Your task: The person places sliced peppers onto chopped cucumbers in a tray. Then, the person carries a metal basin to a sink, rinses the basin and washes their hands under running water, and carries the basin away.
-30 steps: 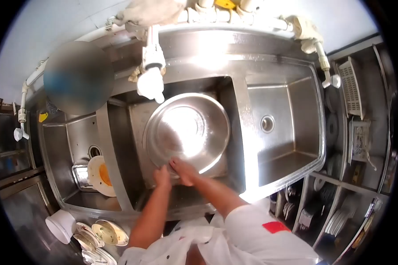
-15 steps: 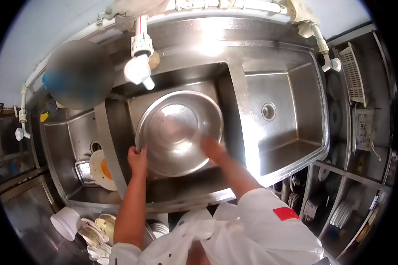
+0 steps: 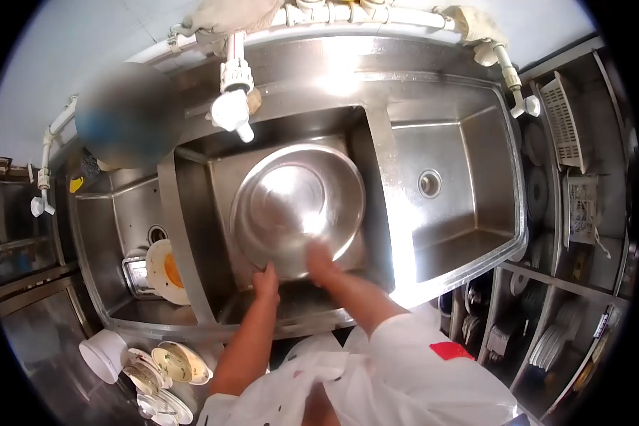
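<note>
Head view: your two bare hands are at the metal basin (image 3: 297, 213) in the middle sink (image 3: 195, 220).
Basin place: it sits low in the middle sink, covering much of the floor, its right rim near the foot of the right wall.
Basin direction: its mouth faces up toward you; you cannot tell if it tilts slightly.
Long axis: its outline is round, so you find equal length across it each way.
Your left hand (image 3: 265, 280): at the near rim, left of its middle, fingers narrow and pinching the rim.
Your right hand (image 3: 319, 257): over the near right part of the basin, blurred; you cannot tell how wide the fingers are or whether they touch.
Tap (image 3: 232, 108): above the middle sink's far left corner, spout downward.
Left sink (image 3: 130, 209): a stained plate (image 3: 158, 268) leans against a metal tray (image 3: 129, 277).
Right sink (image 3: 495, 177): a round drain (image 3: 429, 183) shows.
</note>
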`<state>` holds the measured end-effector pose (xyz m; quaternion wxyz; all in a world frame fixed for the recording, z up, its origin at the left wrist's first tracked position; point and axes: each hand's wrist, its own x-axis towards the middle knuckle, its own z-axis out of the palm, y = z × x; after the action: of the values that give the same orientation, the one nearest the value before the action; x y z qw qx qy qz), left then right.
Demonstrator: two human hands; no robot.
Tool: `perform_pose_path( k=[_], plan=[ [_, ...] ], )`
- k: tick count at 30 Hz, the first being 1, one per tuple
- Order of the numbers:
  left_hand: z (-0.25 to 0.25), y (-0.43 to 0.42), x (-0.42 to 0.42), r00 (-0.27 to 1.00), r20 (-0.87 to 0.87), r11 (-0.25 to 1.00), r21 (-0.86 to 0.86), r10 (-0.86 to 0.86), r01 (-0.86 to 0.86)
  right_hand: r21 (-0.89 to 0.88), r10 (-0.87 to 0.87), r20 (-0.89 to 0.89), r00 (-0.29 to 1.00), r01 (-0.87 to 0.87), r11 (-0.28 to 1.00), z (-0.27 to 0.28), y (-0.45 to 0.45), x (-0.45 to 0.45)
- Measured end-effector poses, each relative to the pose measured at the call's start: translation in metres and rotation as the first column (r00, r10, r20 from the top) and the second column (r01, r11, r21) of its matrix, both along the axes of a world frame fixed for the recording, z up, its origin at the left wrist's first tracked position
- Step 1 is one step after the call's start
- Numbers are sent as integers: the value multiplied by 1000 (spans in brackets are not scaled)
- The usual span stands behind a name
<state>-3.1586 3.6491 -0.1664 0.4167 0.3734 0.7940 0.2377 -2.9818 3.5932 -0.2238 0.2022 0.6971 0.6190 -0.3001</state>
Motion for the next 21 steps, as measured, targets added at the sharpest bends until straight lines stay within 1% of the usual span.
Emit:
perform_pose_path(
  k=[1,2,3,4,5,6,8,9,10,11,12,13,14,15,16,17,18,20,21],
  plan=[
    [-15,-2,1,999,-21,998,-59,-25,24,-28,-10,-359,933,0,1000,39,15,-1],
    [10,23,-6,996,-19,980,-177,-93,88,14,63,-558,827,-66,998,64,28,16],
    [34,43,-21,986,-19,940,-307,-164,151,-49,50,-561,826,-93,994,61,24,34],
    [42,65,-36,956,268,975,-150,-120,165,-103,48,-560,827,-127,986,57,26,55],
    [47,87,-39,969,196,987,-25,-148,156,-147,106,-353,929,-167,975,50,43,84],
    [93,98,-22,977,186,994,-30,-101,109,260,353,440,826,-493,830,14,12,95],
    [79,71,-14,989,-18,988,32,-150,150,515,160,315,936,-310,799,18,9,100],
    [44,40,-14,983,-79,982,-103,-168,160,346,120,446,887,-294,891,-18,-19,58],
    [25,13,-4,985,-143,946,-320,-94,44,182,98,581,808,-246,952,-57,-29,13],
    [-11,0,-13,989,-112,952,-300,-94,56,149,96,46,994,-102,984,-11,-4,-4],
    [-38,-3,-20,992,-82,956,-287,-95,67,34,23,-503,864,-6,999,46,15,-12],
    [-31,17,-31,988,21,961,-228,-154,155,253,254,-540,802,-133,958,12,6,4],
    [-6,52,-49,968,110,954,-178,-226,243,456,459,-541,705,-213,864,-17,-15,20],
    [22,81,-54,936,198,943,-109,-290,315,332,376,-396,838,-251,909,-20,-8,49],
    [51,98,-43,945,268,980,-14,-188,199,186,326,-211,922,-289,939,-20,1,78],
    [51,96,-41,973,144,981,-43,-181,189,292,382,296,876,-463,837,-19,1,94],
    [53,90,-41,983,18,981,-72,-181,182,286,294,341,893,-396,873,-23,-4,89],
    [20,32,-25,993,-7,990,-70,-122,121,291,110,433,895,-254,922,-30,-4,67],
    [10,8,-13,993,109,998,51,-53,48,-297,161,170,972,-105,949,28,29,43]
  ],
)
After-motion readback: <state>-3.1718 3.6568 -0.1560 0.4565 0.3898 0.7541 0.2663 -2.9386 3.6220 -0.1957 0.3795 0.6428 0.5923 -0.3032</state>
